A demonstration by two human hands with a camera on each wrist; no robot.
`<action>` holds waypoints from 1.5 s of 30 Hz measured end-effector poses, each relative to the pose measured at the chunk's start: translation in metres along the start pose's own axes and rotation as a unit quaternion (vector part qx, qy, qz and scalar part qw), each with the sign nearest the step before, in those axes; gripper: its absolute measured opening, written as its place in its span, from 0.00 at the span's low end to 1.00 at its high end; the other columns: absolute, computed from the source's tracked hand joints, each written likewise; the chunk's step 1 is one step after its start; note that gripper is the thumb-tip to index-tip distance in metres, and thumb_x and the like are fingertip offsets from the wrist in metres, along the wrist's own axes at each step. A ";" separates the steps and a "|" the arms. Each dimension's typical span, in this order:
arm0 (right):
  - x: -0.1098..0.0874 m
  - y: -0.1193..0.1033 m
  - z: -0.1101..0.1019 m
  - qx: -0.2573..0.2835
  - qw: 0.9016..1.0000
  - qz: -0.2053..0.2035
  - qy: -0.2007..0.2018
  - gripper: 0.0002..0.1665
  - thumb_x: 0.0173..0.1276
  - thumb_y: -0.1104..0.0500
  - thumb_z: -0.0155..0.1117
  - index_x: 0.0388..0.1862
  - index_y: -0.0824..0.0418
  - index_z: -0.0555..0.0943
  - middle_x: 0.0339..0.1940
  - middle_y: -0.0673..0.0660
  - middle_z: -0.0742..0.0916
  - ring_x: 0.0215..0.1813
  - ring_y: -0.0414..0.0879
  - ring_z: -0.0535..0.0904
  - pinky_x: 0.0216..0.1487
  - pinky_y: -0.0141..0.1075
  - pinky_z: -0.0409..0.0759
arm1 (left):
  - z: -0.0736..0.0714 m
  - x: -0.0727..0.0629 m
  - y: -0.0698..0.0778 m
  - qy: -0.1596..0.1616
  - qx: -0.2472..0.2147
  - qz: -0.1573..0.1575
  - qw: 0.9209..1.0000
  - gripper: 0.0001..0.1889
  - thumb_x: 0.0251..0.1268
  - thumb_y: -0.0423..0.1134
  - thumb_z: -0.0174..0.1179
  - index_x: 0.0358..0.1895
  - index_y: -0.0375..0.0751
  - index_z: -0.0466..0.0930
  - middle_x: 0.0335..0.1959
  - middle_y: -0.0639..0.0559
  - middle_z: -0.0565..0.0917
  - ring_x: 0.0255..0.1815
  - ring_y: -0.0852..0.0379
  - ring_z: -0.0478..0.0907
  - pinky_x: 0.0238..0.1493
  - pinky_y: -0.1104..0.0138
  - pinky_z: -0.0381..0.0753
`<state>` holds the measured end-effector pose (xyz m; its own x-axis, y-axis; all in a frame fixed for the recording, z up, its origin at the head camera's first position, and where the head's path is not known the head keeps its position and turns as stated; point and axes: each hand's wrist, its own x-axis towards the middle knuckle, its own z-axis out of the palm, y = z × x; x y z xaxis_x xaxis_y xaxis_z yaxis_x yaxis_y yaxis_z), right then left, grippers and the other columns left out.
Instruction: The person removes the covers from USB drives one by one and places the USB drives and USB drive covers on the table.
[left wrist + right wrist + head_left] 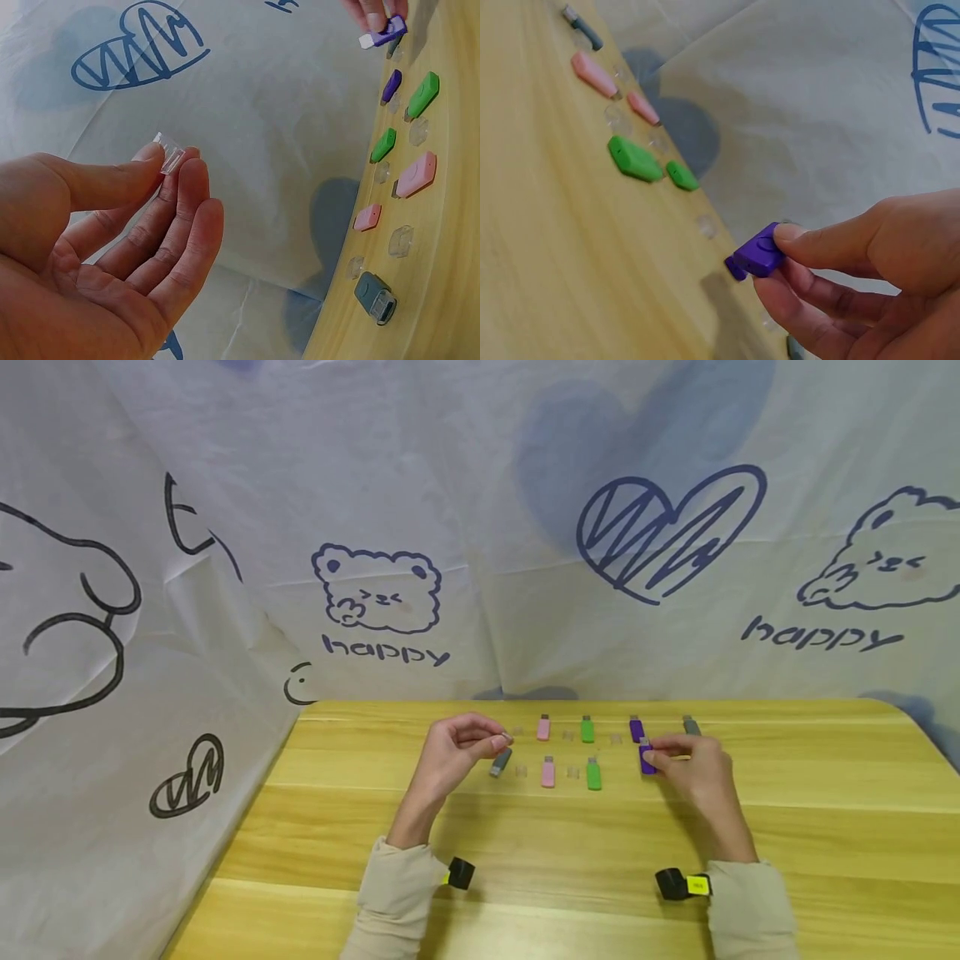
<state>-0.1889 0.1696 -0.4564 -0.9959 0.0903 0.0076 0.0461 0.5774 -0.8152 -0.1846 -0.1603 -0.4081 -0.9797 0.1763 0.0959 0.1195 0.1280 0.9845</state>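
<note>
Between thumb and fingertips my left hand (pixel 453 752) pinches a small clear plastic cap (pixel 171 154), held above the table. Just below it lies a grey USB stick (pixel 500 763), a clear cap over its plug end in the left wrist view. My right hand (pixel 697 770) pinches a purple USB stick (pixel 759 251) by its side, the plug bare and pointing toward the back. Behind that stick a second purple USB stick (pixel 636 728) lies on the table. Near the right fingers, at the back, is another grey USB stick (pixel 692 725).
Two pink USB sticks (pixel 548 772) and two green ones (pixel 593 773) lie in rows on the wooden table (pixel 570 843). Several clear caps (pixel 573 772) lie between them. A printed white cloth (pixel 510 527) hangs behind the table's back edge.
</note>
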 end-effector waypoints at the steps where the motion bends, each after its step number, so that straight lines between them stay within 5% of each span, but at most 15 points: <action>1: 0.000 0.002 0.001 -0.006 1.000 0.003 -0.005 0.15 0.71 0.62 0.71 0.49 0.73 0.87 0.41 0.66 0.89 0.38 0.54 0.88 0.32 0.29 0.81 | 0.000 0.000 0.000 0.000 -0.002 0.000 1.000 0.05 0.68 0.25 0.65 0.44 0.26 0.84 0.41 0.38 0.89 0.47 0.32 0.86 0.50 0.52 0.87; 9: 0.003 0.011 0.004 -0.027 0.999 0.031 -0.025 0.14 0.71 0.60 0.71 0.45 0.73 0.87 0.43 0.67 0.90 0.49 0.64 0.85 0.47 0.50 0.84 | 0.002 0.000 -0.001 0.000 -0.001 -0.005 1.000 0.05 0.67 0.25 0.66 0.43 0.27 0.84 0.40 0.39 0.89 0.45 0.37 0.87 0.49 0.55 0.87; 17: 0.002 0.009 0.002 -0.052 0.998 0.024 -0.034 0.12 0.70 0.62 0.70 0.44 0.73 0.88 0.39 0.66 0.90 0.38 0.55 0.86 0.33 0.39 0.83 | 0.006 0.000 -0.001 -0.004 -0.001 -0.002 1.000 0.06 0.68 0.25 0.65 0.44 0.26 0.84 0.41 0.38 0.89 0.47 0.33 0.86 0.48 0.61 0.87; 26: 0.000 0.006 0.000 -0.082 0.996 0.023 -0.026 0.11 0.68 0.62 0.71 0.39 0.72 0.88 0.36 0.65 0.90 0.37 0.56 0.84 0.32 0.41 0.80 | 0.012 0.001 -0.001 -0.001 0.004 -0.003 1.000 0.05 0.67 0.25 0.66 0.44 0.26 0.84 0.41 0.38 0.89 0.46 0.36 0.87 0.50 0.55 0.87; 34: -0.003 0.003 -0.001 -0.108 0.993 0.026 -0.026 0.10 0.69 0.61 0.70 0.33 0.70 0.87 0.32 0.63 0.89 0.31 0.53 0.82 0.29 0.41 0.78 | 0.027 0.002 -0.003 -0.022 0.026 -0.004 0.999 0.05 0.67 0.25 0.66 0.42 0.28 0.85 0.40 0.38 0.90 0.41 0.41 0.88 0.37 0.68 0.85; 41: -0.004 0.002 -0.003 -0.098 0.994 0.044 -0.029 0.13 0.71 0.59 0.69 0.34 0.69 0.87 0.30 0.61 0.88 0.29 0.50 0.79 0.25 0.38 0.75 | 0.053 0.004 -0.011 -0.066 0.051 0.003 0.997 0.04 0.67 0.26 0.67 0.42 0.30 0.87 0.39 0.40 0.89 0.40 0.39 0.87 0.46 0.46 0.86; 45: -0.004 0.002 -0.011 -0.077 0.995 0.055 -0.030 0.14 0.73 0.57 0.66 0.39 0.70 0.87 0.33 0.62 0.88 0.32 0.51 0.79 0.27 0.38 0.74 | 0.068 0.012 -0.014 -0.094 0.079 0.000 0.992 0.03 0.68 0.29 0.67 0.40 0.33 0.87 0.35 0.45 0.89 0.39 0.35 0.86 0.41 0.48 0.88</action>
<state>-0.1836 0.1796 -0.4516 -0.9867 0.1139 -0.1163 0.1628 0.6840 -0.7111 -0.1871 -0.0940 -0.4309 -0.9338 0.3539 0.0515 0.1574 0.2772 0.9478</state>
